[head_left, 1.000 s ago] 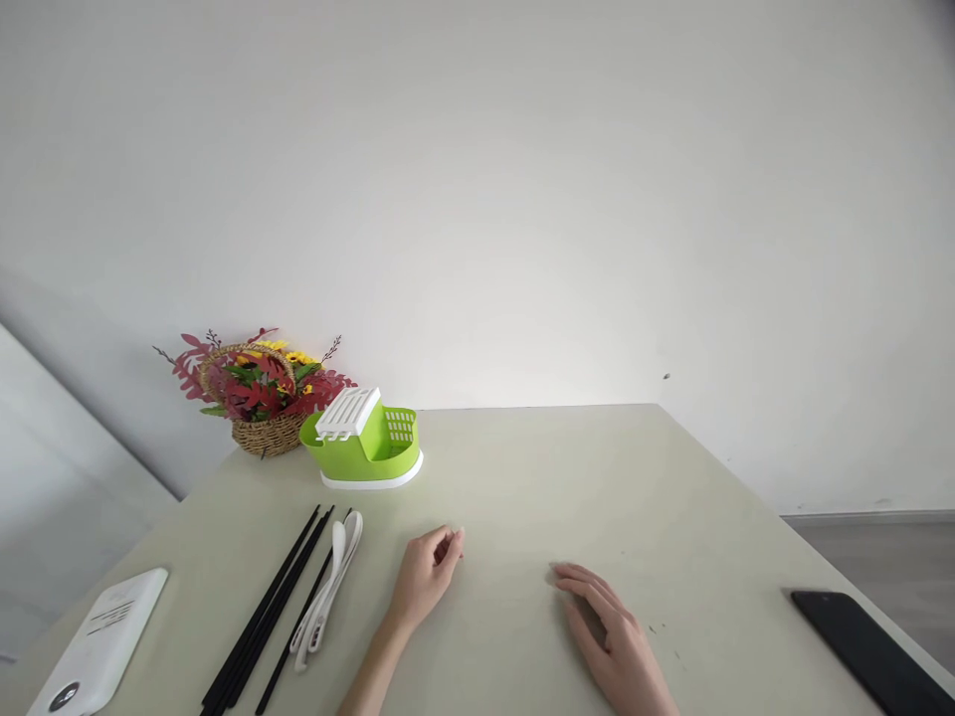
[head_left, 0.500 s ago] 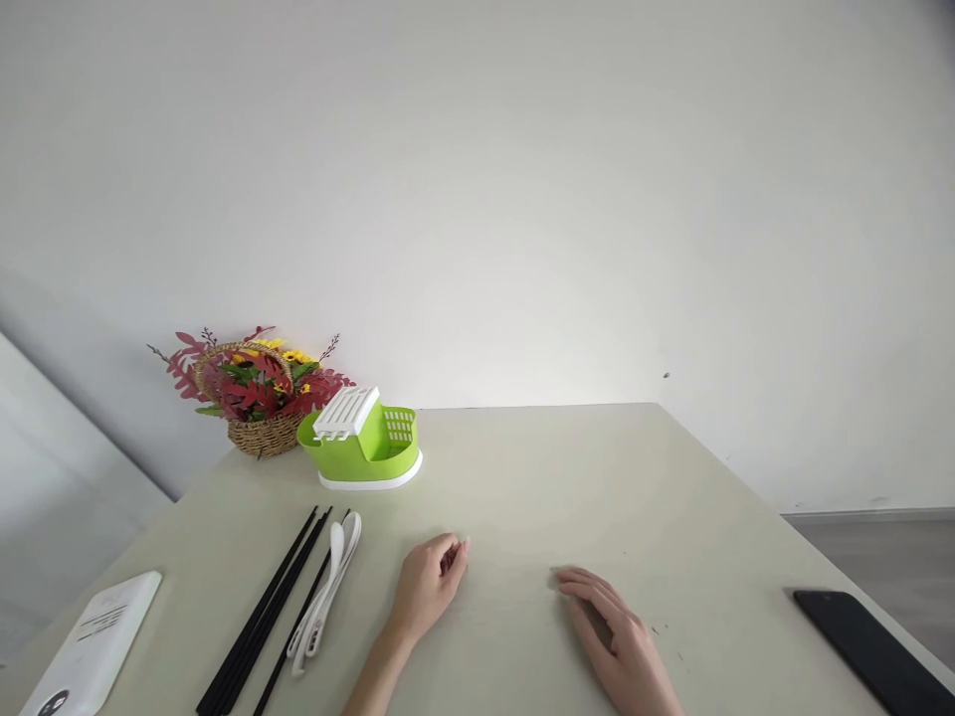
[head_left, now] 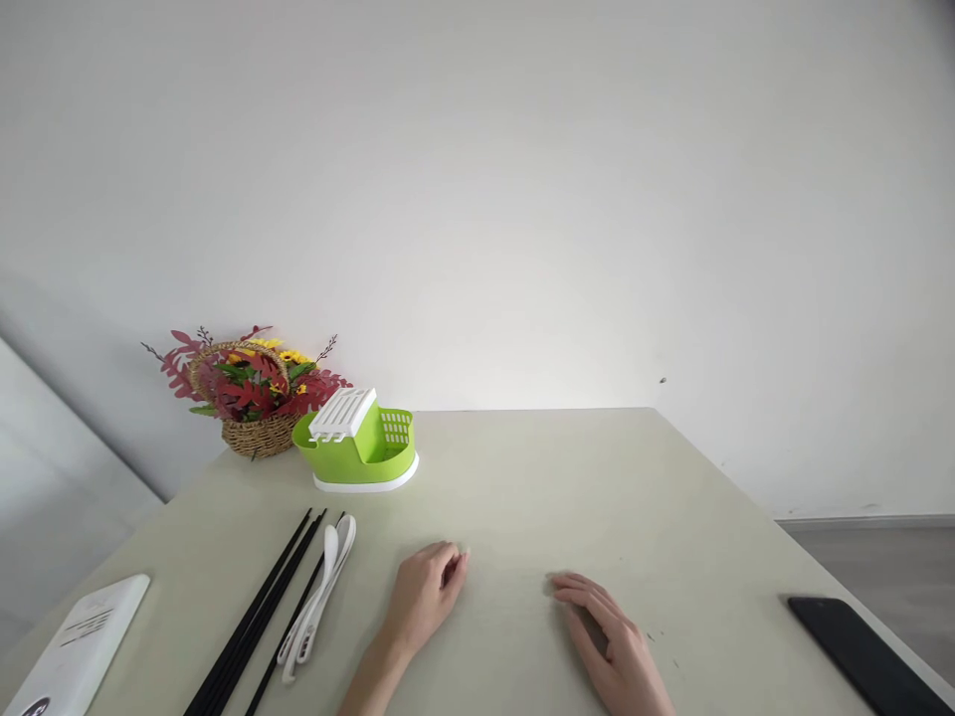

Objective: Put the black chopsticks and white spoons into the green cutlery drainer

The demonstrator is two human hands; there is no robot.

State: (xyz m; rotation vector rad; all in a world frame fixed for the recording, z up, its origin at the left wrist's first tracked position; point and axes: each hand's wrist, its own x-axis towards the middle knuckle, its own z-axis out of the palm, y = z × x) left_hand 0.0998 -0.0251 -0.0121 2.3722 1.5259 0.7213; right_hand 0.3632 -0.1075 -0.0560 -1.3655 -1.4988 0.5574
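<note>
My left hand (head_left: 428,589) rests on the table with its fingers curled in, and I see nothing in it. To its left lie white spoons (head_left: 328,582), and beside them several black chopsticks (head_left: 261,607) are spread side by side, slanting away from me. My right hand (head_left: 603,636) lies on the tabletop with its fingers stretched forward and thumb apart, holding nothing. Beyond the left hand stands a green utensil caddy (head_left: 339,462) with a white slotted top and white base.
A wicker basket (head_left: 261,436) of artificial flowers sits behind the caddy by the wall. On the left edge of the table (head_left: 537,477) is a white flat device (head_left: 82,641). A black phone (head_left: 865,646) lies near the right edge.
The camera view has shifted very slightly, so the table objects appear a little to the left. Both hands keep the same pose and place on the table.
</note>
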